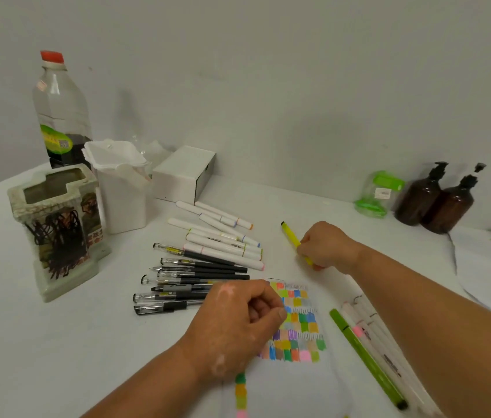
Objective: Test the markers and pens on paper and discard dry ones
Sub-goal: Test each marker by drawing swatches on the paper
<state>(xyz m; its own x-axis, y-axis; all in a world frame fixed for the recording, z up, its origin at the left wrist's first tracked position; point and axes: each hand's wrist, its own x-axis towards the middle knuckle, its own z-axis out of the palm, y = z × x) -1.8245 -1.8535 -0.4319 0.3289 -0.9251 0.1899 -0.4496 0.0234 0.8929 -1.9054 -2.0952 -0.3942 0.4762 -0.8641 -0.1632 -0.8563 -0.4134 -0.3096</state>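
My right hand (327, 247) grips a yellow marker (291, 235), its capped end pointing up and to the left, above the test paper (283, 387). The paper carries a patch of coloured test swatches (300, 321). Its left edge is under my left hand (238, 324), whose fingers are curled with nothing visible in them. Several black gel pens (190, 279) lie in a row to the left. Several white markers (223, 239) lie behind them. A green marker (365, 357) and some white ones lie right of the paper, under my right forearm.
A ceramic pen holder (57, 230), a white plastic container (120, 188), a white box (184, 173) and a tall bottle (60, 113) stand at the back left. A green-lidded jar (378, 191) and two brown pump bottles (437, 200) stand at the back right by the wall.
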